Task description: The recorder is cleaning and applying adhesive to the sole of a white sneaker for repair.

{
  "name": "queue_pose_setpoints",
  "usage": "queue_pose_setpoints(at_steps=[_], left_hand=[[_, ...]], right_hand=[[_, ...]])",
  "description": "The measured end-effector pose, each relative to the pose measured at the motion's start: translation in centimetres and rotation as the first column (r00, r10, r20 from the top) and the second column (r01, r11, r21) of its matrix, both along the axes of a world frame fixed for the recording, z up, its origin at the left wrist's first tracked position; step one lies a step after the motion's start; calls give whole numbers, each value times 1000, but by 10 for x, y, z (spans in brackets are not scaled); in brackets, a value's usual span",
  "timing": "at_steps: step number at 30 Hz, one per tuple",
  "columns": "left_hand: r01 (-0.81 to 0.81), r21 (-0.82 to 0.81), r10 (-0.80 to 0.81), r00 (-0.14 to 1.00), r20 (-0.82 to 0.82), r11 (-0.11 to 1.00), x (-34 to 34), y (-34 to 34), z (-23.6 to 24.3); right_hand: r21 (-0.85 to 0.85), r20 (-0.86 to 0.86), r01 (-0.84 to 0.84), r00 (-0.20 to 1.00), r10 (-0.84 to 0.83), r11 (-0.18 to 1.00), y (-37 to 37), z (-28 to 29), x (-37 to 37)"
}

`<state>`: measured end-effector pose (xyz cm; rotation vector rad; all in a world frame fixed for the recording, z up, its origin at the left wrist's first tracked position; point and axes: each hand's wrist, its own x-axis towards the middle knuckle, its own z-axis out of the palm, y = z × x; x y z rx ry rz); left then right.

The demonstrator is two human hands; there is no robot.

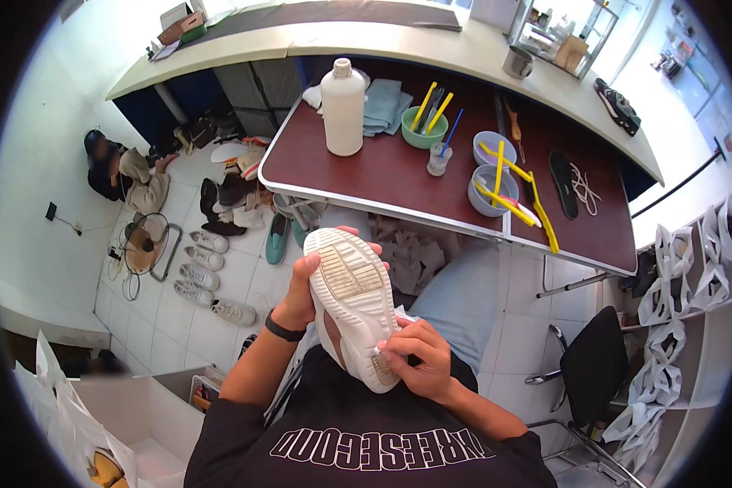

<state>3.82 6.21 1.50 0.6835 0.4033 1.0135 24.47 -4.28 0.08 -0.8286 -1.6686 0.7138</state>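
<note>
A white shoe (351, 285) is held sole up in front of my chest, its ridged tread showing beige in the middle. My left hand (299, 291) is closed around one end of it, thumb on the near edge and fingertips showing past the far edge. At the other end, my right hand (424, 358) is in a pinch against the sole. Something small and white sits at those fingertips, too little to name. Another bit of white shows above the knuckles, between hand and shoe.
Ahead, a dark red table (301, 159) carries a white bottle (343, 114), a green bowl (424, 130) of yellow-handled tools, two pale bowls with yellow brushes, and a black insole (562, 183). Several shoes (199, 276) line the floor at left, near a seated person (130, 171). A black chair (586, 366) stands right.
</note>
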Motion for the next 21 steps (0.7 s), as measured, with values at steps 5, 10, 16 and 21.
queue_pose_setpoints(at_steps=[5, 10, 16, 21], left_hand=[[22, 47, -20, 999, -28, 999, 4, 1, 6], [24, 55, -22, 999, -30, 998, 1, -2, 11], [17, 72, -16, 1000, -14, 997, -2, -1, 3], [14, 55, -12, 1000, -22, 998, -2, -1, 1]], right_hand=[[14, 40, 24, 999, -25, 1000, 1, 1, 0], [28, 40, 12, 999, -14, 1000, 2, 0, -3], [18, 49, 16, 999, -17, 1000, 3, 2, -5], [17, 53, 27, 998, -28, 999, 3, 0, -6]])
